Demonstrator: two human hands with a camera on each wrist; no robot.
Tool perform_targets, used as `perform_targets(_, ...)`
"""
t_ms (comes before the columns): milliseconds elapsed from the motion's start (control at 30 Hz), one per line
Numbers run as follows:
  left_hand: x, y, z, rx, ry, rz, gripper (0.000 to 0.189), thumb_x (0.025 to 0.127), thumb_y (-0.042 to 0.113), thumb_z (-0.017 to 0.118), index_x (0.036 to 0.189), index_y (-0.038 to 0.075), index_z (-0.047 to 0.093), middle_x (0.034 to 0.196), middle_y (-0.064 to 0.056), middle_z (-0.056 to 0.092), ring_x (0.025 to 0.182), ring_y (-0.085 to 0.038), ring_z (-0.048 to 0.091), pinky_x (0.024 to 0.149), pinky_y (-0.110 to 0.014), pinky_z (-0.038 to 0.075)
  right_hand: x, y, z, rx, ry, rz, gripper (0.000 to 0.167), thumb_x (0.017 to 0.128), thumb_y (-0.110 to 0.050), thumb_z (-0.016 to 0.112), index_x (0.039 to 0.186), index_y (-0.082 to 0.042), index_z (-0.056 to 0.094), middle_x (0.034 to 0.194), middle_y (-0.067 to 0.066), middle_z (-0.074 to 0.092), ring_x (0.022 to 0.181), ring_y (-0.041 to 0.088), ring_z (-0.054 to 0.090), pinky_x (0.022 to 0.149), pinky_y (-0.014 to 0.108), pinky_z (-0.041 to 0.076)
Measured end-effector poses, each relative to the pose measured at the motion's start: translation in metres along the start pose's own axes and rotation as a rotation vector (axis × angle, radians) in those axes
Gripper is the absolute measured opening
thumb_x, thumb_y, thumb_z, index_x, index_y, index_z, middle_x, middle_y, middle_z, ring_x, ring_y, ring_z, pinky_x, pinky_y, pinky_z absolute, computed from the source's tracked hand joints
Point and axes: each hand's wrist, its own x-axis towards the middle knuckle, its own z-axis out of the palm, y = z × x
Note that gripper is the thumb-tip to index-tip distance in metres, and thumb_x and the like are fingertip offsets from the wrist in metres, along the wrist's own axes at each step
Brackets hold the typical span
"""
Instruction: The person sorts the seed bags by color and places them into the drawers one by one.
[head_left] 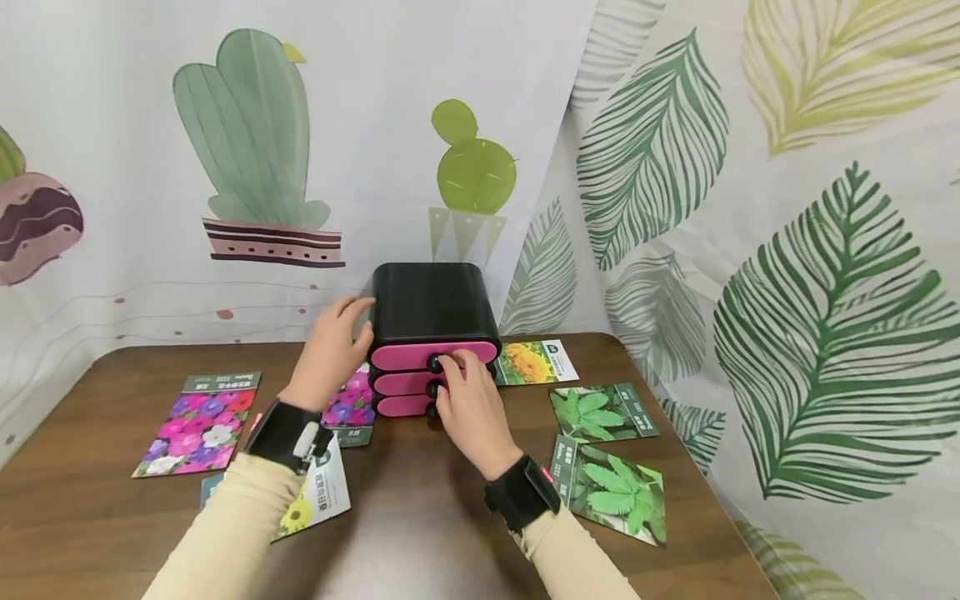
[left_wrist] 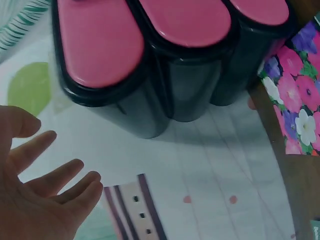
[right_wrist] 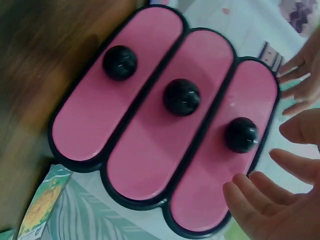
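A small black drawer box (head_left: 435, 300) with three pink drawer fronts stands at the back of the table. Each front carries a round black knob; the top knob (right_wrist: 241, 135) is seen whole in the right wrist view. All the drawers look closed. My right hand (head_left: 477, 410) is in front of the top drawer (head_left: 397, 357), its fingers loosely bent around the knob's area with a gap to the knob in the right wrist view. Beside the box's upper left edge is my left hand (head_left: 330, 357), fingers spread and holding nothing; the left wrist view shows it apart from the box.
Flower seed packets (head_left: 201, 429) lie on the left, one partly under my left forearm. An orange-flower packet (head_left: 528, 363) lies right of the box, and two green-leaf packets (head_left: 618, 492) lie further right. A printed curtain (head_left: 390, 167) hangs behind the table.
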Motion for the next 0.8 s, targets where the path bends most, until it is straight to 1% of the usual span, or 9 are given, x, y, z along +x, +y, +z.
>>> perform_targets(100,0.011,-0.005,0.002,-0.082,-0.090,-0.045,0.044,0.096,0.015,0.045,0.138,0.004,0.042,0.141,-0.024,0.038,0.131,-0.041,0.036,0.106,-0.056,0.030,0.006,-0.001,0.006,-0.014,-0.017,0.025,0.034,0.088,-0.015,0.060,0.122,-0.009,0.057,0.121,0.012,0.051,0.105,0.025,0.055,0.087,0.039,0.050)
perform_targets(167,0.015,-0.007,0.005,-0.145,-0.168,-0.088,0.047,0.097,0.018,0.044,0.143,0.008,0.037,0.147,-0.023,0.031,0.136,-0.041,0.029,0.108,-0.058,0.026,0.008,-0.002,0.010,-0.017,-0.029,0.044,0.034,0.088,-0.016,0.061,0.122,-0.011,0.058,0.121,0.012,0.050,0.104,0.025,0.056,0.082,0.038,0.052)
perform_targets(233,0.019,-0.007,0.009,-0.195,-0.237,-0.114,0.050,0.098,0.020,0.043,0.145,0.010,0.032,0.151,-0.023,0.023,0.138,-0.041,0.024,0.109,-0.059,0.025,0.009,-0.002,0.012,-0.007,-0.040,0.065,0.035,0.088,-0.017,0.062,0.123,-0.012,0.058,0.122,0.012,0.049,0.104,0.024,0.055,0.078,0.036,0.053)
perform_targets(300,0.022,-0.007,0.014,-0.217,-0.289,-0.129,0.050,0.098,0.021,0.042,0.146,0.011,0.032,0.153,-0.023,0.018,0.139,-0.043,0.021,0.108,-0.060,0.025,0.011,-0.002,0.015,0.007,-0.049,0.076,0.037,0.088,-0.017,0.063,0.124,-0.012,0.057,0.123,0.012,0.048,0.104,0.023,0.055,0.074,0.033,0.053)
perform_targets(433,0.022,-0.009,0.019,-0.216,-0.325,-0.147,0.048,0.098,0.022,0.041,0.144,0.009,0.035,0.154,-0.023,0.013,0.139,-0.045,0.019,0.107,-0.062,0.025,0.014,-0.004,0.020,0.029,-0.072,0.090,0.039,0.088,-0.016,0.064,0.126,-0.012,0.056,0.122,0.011,0.047,0.102,0.021,0.053,0.068,0.028,0.052)
perform_targets(567,0.021,-0.012,0.022,-0.227,-0.362,-0.145,0.049,0.099,0.025,0.040,0.145,0.009,0.033,0.155,-0.023,0.008,0.140,-0.046,0.015,0.107,-0.063,0.024,0.016,-0.005,0.022,0.049,-0.071,0.112,0.036,0.088,-0.016,0.063,0.124,-0.012,0.057,0.117,0.009,0.047,0.096,0.019,0.053,0.063,0.026,0.049)
perform_targets(700,0.021,-0.015,0.021,-0.257,-0.401,-0.132,0.050,0.100,0.027,0.040,0.146,0.010,0.030,0.156,-0.022,0.003,0.140,-0.046,0.013,0.107,-0.063,0.022,0.019,-0.002,0.024,0.085,-0.058,0.122,0.032,0.089,-0.017,0.063,0.120,-0.012,0.058,0.111,0.007,0.045,0.091,0.017,0.053,0.060,0.023,0.047)
perform_targets(800,0.023,-0.017,0.019,-0.264,-0.411,-0.126,0.051,0.100,0.028,0.040,0.146,0.010,0.030,0.156,-0.021,0.002,0.140,-0.046,0.012,0.107,-0.063,0.022,0.022,-0.001,0.026,0.121,-0.046,0.123,0.030,0.088,-0.017,0.064,0.117,-0.012,0.058,0.108,0.007,0.044,0.089,0.017,0.053,0.060,0.021,0.045)
